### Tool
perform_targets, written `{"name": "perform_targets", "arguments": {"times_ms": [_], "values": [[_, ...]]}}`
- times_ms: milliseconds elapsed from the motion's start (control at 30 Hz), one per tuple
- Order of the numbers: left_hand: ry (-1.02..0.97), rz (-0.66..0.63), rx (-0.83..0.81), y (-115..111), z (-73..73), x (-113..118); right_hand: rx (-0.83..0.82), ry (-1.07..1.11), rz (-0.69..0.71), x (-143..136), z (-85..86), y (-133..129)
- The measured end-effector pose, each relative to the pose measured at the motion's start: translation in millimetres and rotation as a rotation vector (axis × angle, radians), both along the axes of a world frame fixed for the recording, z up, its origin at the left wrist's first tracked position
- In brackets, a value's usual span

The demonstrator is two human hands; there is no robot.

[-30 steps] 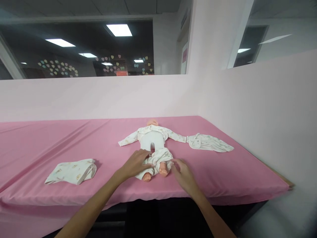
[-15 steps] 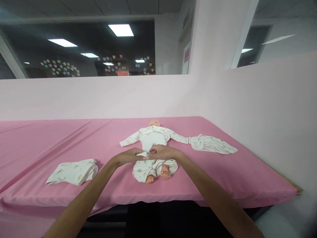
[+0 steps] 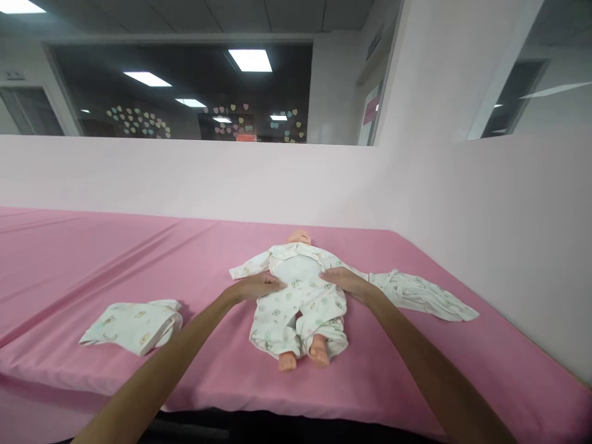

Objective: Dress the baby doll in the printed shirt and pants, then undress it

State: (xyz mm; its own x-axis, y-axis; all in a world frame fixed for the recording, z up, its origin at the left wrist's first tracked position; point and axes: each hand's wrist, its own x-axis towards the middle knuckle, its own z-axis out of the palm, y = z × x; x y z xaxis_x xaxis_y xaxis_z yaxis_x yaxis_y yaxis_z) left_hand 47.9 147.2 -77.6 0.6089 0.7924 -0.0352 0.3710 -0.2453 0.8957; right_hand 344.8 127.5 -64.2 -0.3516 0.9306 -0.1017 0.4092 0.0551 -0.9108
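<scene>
A baby doll (image 3: 298,237) lies on its back, its head toward the wall and its bare feet toward me. It wears a white printed long-sleeved top (image 3: 253,266) and white printed pants (image 3: 319,296), with a plain white area (image 3: 296,269) across the belly. My left hand (image 3: 259,286) is closed at the waistband on the doll's left-hand side in view. Opposite it, my right hand (image 3: 346,281) has its fingers curled on the waistband's other side. Cloth and the hands themselves hide some fingertips.
A folded white printed cloth (image 3: 132,324) lies to the left on the pink-covered table (image 3: 208,370). Another printed garment (image 3: 423,295) stretches out to the right, near the doll's sleeve. A pale wall (image 3: 185,179) with windows stands behind, and a side wall (image 3: 522,246) on the right.
My hands have parted from the middle of the doll's waist to its two sides. The pants' front now lies spread higher and flatter over the lower belly. The view has shifted.
</scene>
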Motion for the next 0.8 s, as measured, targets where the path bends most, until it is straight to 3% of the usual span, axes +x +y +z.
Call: {"name": "perform_targets", "arguments": {"times_ms": [133, 267, 433, 567, 700, 800], "values": [[0.086, -0.040, -0.082, 9, -12.1, -22, -0.029, -0.090, -0.021, 29, -26.7, 4], [0.078, 0.042, 0.011, 22, -14.4, -28, -0.009, -0.128, -0.008, 42, -38.1, 15], [-0.100, 0.329, 0.213, 47, -10.9, -1, 0.175, -0.097, -0.163, 34, -37.9, 52], [-0.135, 0.546, 0.308, 61, -26.4, 27, 0.290, -0.086, -0.284, 15, -58.2, 75], [-0.116, 0.611, 0.302, 60, -48.9, 35, 0.330, -0.103, -0.256, 7, -82.0, 72], [-0.128, 0.657, 0.251, 59, -57.9, 30, 0.334, -0.096, -0.223, 10, -88.0, 66]]}}
